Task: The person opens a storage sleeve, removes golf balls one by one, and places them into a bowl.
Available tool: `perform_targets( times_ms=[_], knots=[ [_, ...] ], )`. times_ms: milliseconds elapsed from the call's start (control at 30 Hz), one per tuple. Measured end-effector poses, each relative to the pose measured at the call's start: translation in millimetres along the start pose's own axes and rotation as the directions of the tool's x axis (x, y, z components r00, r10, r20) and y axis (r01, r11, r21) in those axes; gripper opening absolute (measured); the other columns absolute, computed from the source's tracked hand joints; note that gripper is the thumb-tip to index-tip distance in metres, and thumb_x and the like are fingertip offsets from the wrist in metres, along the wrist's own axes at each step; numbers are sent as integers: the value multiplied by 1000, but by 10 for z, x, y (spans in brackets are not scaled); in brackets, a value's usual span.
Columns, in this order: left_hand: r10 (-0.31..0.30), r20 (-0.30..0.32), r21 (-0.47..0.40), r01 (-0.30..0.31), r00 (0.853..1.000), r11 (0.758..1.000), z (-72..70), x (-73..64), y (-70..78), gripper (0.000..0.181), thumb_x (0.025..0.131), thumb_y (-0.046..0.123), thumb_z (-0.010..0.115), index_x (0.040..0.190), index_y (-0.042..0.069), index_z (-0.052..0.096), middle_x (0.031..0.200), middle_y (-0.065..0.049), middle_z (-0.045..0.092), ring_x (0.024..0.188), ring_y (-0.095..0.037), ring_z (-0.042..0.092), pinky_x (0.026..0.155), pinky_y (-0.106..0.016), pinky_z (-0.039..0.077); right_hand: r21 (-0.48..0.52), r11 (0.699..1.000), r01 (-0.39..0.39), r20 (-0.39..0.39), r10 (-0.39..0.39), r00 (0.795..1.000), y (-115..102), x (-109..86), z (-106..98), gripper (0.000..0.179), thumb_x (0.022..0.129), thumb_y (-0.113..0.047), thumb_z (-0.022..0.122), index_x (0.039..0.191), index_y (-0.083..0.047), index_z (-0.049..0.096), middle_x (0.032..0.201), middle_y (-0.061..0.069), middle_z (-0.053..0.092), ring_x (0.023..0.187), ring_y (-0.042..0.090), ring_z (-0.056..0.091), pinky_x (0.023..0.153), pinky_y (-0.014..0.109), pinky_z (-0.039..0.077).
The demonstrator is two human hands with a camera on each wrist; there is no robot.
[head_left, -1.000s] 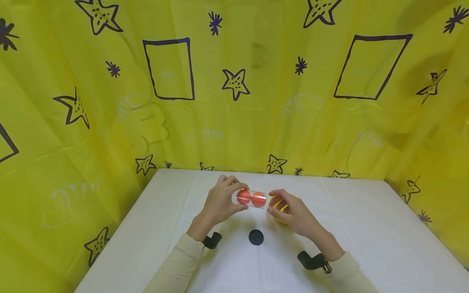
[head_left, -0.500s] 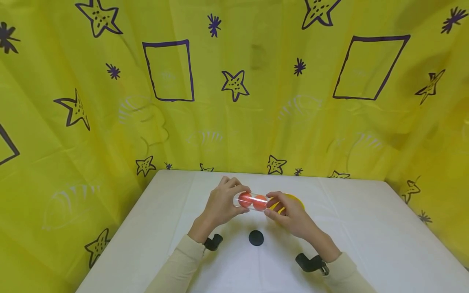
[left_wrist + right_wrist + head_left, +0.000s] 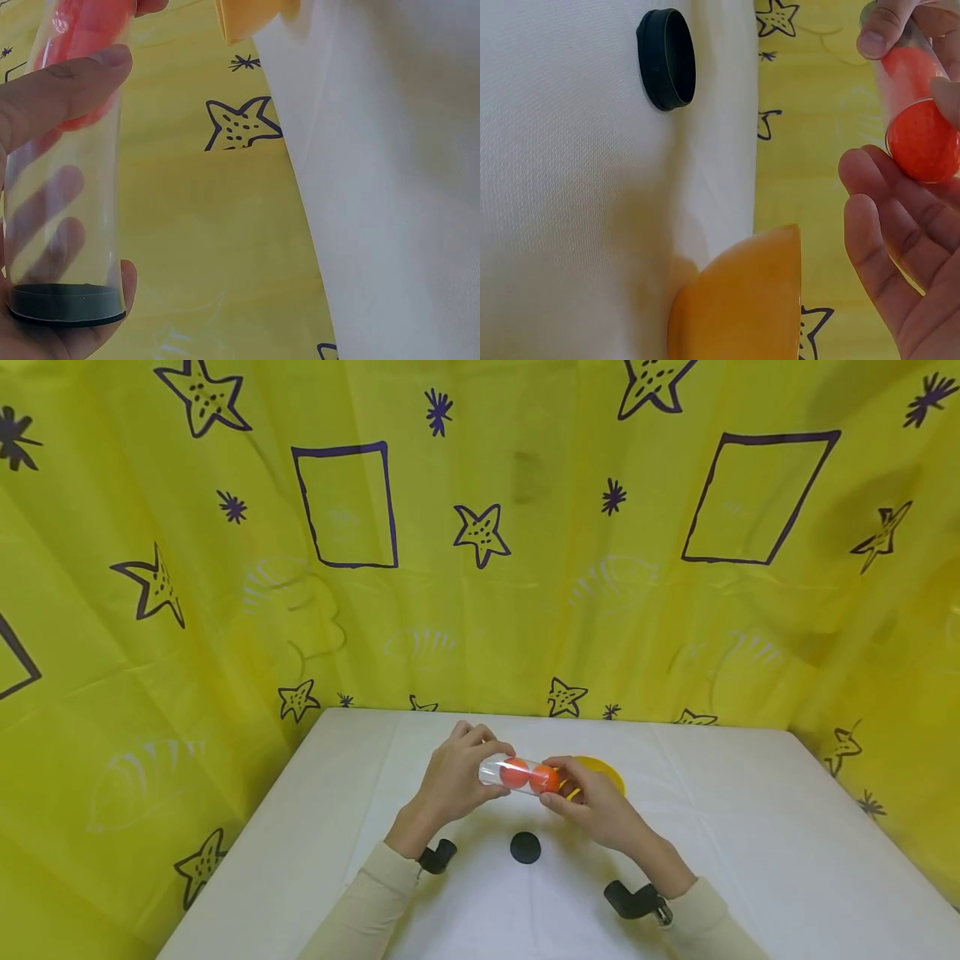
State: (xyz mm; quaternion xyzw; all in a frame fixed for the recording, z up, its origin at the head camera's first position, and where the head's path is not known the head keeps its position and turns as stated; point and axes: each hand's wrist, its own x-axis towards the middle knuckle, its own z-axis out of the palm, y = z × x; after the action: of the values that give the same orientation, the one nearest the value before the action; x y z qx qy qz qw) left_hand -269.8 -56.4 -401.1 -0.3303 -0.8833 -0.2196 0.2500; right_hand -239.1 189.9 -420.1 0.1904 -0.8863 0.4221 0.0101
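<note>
My left hand point(image 3: 461, 770) grips a clear tube point(image 3: 90, 202), held tilted above the table with its right end lower. A dark cap point(image 3: 67, 304) closes the tube's left end. Inside, one orange ball point(image 3: 514, 772) lies towards the right half. A second orange ball point(image 3: 926, 142) bulges out of the uncapped right end. Thumb and fingers of my right hand point(image 3: 592, 797) pinch this outer ball at the rim, the thumb on one side and fingers beneath. The other right fingers are loosely curved below it.
On the white table point(image 3: 450, 893), a loose black cap point(image 3: 525, 847) lies below the tube. A yellow bowl point(image 3: 742, 300) stands behind my right hand, partly hidden by it in the head view. A yellow patterned curtain point(image 3: 525, 610) hangs behind the table.
My right hand has come left to the tube's uncapped end and now holds the outer ball. Both balls have slid right along the tube, which tilts down slightly more.
</note>
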Motion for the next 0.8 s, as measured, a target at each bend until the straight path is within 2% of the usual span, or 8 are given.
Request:
perform_targets(
  times_ms=[200, 433, 667, 800],
  knots=[
    [-2, -6, -21, 1, 1000, 1000, 16, 1, -27, 46, 68, 25, 97, 108, 20, 76, 104, 2, 67, 94, -14, 50, 75, -27, 51, -10, 1000, -1, -3, 1, 1000, -4, 4, -14, 47, 95, -27, 74, 135, -9, 58, 114, 5, 71, 90, 17, 63, 74, 22, 56],
    [-15, -14, -33, 15, 1000, 999, 12, 3, -47, 46, 68, 26, 97, 109, 21, 76, 104, 2, 66, 95, -15, 50, 75, -28, 52, 1, 1000, -15, -17, 15, 1000, 21, 5, -33, 47, 93, -31, 75, 132, -10, 56, 114, 6, 71, 90, 16, 65, 75, 23, 56],
    [-24, -16, -33, 23, 1000, 999, 13, 5, -58, 46, 68, 28, 97, 109, 22, 76, 104, 3, 67, 95, -15, 50, 74, -28, 52, -8, 999, 49, -55, -50, 997, 50, 4, -61, 42, 91, -26, 78, 126, -10, 60, 106, 5, 70, 86, 15, 67, 73, 25, 57],
    [-33, -13, -47, 32, 999, 998, 16, 0, -60, 45, 69, 28, 97, 109, 22, 75, 105, 3, 67, 96, -15, 50, 75, -29, 53, -24, 998, 55, -64, -56, 996, 49, 5, -75, 41, 90, -27, 79, 124, -12, 62, 100, 2, 69, 81, 15, 63, 70, 25, 55]
  ],
)
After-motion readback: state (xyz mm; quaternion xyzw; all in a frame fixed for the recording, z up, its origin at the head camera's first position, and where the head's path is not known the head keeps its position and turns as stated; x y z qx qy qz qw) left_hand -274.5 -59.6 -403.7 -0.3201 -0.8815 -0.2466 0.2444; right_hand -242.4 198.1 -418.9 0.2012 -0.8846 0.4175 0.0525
